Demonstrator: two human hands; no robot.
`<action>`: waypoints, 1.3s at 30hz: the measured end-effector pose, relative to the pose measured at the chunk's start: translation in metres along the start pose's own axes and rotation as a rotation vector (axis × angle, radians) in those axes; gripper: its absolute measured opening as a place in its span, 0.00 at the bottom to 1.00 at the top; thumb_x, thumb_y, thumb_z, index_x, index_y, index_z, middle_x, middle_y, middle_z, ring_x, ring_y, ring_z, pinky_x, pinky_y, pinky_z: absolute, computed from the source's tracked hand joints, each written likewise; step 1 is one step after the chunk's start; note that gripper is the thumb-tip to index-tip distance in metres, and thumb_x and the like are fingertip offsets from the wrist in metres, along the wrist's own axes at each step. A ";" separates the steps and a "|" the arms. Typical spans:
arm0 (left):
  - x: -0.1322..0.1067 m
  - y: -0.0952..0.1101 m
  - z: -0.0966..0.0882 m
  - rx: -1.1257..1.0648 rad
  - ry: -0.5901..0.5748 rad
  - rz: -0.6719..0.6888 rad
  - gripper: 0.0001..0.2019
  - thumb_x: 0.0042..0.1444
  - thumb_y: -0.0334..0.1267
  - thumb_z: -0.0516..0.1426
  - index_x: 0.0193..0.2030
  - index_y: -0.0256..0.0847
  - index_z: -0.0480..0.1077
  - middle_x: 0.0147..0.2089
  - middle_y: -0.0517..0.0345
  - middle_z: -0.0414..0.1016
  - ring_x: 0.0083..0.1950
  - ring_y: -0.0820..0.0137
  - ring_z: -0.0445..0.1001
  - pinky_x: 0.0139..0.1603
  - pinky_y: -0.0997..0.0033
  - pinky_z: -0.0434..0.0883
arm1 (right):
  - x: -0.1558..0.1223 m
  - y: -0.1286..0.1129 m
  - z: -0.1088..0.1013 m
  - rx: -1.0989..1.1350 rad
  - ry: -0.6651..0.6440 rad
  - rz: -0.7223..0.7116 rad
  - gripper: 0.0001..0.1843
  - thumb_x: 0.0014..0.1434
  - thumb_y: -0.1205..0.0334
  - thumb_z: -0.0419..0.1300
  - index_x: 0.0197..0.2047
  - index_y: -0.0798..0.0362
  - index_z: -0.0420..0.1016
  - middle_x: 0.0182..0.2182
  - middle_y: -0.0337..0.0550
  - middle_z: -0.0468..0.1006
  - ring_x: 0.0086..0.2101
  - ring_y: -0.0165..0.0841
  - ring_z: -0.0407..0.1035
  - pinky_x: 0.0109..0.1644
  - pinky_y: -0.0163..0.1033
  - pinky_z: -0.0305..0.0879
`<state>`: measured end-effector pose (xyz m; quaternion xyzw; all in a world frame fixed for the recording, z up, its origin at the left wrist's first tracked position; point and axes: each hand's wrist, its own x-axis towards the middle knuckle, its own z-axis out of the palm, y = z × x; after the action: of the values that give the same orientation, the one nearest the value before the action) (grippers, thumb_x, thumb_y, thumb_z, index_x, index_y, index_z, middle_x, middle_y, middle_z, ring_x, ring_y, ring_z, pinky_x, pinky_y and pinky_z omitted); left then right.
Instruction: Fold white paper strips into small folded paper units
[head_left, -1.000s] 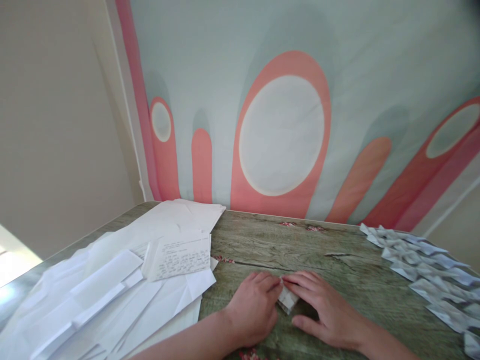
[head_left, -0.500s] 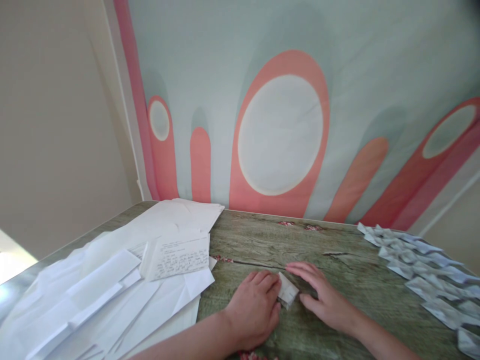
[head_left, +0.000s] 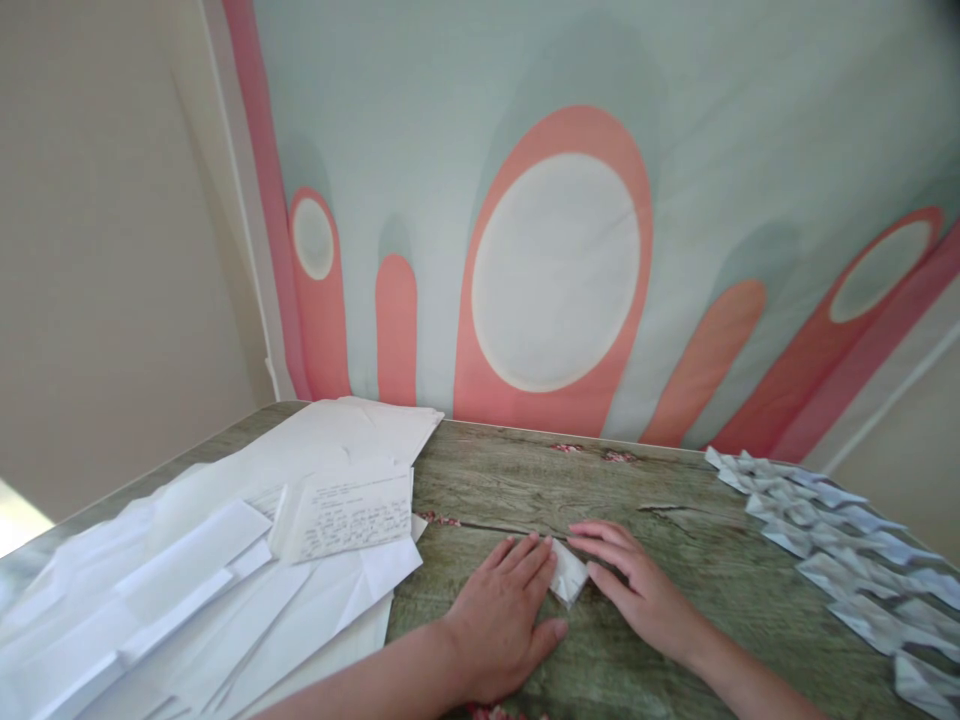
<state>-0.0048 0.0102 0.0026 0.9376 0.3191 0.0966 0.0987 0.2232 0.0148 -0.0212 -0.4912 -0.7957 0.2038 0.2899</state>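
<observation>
A small folded piece of white paper (head_left: 570, 574) lies on the wood-patterned table between my hands. My left hand (head_left: 501, 622) lies flat, palm down, with its fingers over the paper's left edge and its thumb apart, pointing right. On the other side, my right hand (head_left: 636, 580) has its fingers stretched out and slightly curved. Its fingertips are at the paper's upper right edge; whether they touch it I cannot tell. Neither hand is wrapped around the paper.
Loose white sheets (head_left: 352, 430) and folded strips spread over the table's left side, with a handwritten page (head_left: 352, 515) among them. Several rows of folded paper pieces (head_left: 817, 530) lie along the right side. A patterned backdrop (head_left: 555, 270) stands behind the table (head_left: 510, 470).
My left hand has flattened, with its fingers straighter and its thumb spread out. The folded paper looks flatter, and my right hand's fingertips have come closer to it.
</observation>
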 end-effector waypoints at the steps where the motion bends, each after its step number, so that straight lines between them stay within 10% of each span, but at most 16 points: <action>1: 0.000 0.000 0.001 0.005 0.006 0.002 0.29 0.63 0.51 0.40 0.66 0.37 0.47 0.67 0.49 0.49 0.67 0.62 0.44 0.65 0.59 0.45 | 0.000 -0.001 0.000 -0.024 0.002 -0.026 0.17 0.62 0.60 0.49 0.51 0.48 0.71 0.52 0.47 0.69 0.54 0.39 0.58 0.58 0.52 0.54; 39: -0.001 -0.001 -0.001 0.007 0.012 0.032 0.29 0.60 0.56 0.44 0.65 0.48 0.49 0.67 0.51 0.47 0.66 0.56 0.46 0.63 0.50 0.48 | -0.007 -0.010 0.004 -0.543 0.039 -0.274 0.17 0.55 0.75 0.53 0.45 0.54 0.74 0.43 0.47 0.75 0.42 0.39 0.67 0.48 0.46 0.61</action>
<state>-0.0067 0.0100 0.0033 0.9423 0.3052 0.1025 0.0921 0.2162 0.0045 -0.0201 -0.4426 -0.8742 -0.0671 0.1880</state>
